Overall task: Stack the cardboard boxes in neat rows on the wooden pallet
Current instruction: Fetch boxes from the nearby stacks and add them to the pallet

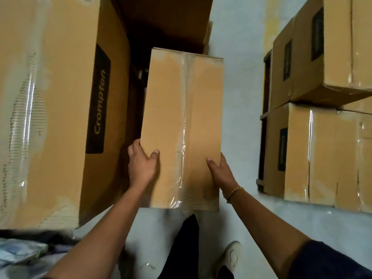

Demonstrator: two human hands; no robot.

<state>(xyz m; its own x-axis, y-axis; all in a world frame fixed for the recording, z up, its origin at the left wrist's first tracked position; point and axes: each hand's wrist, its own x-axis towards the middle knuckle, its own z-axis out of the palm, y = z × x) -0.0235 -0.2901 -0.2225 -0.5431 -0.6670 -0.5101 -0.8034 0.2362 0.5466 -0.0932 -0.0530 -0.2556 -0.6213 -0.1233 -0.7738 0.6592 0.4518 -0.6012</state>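
Left hand (142, 164) and right hand (219, 170) clamp the carried box (181, 107) at its sides. A side-only grip may slip, or the load may clip the stacked boxes (314, 154) right of it.

Bare floor (241, 87) lies open between tall stack (50, 117) and pallet boxes (322, 154).

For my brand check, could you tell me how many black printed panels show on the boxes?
4: the Crompton panel on the large left box; two upper right panels; one lower right panel. Others may face away.
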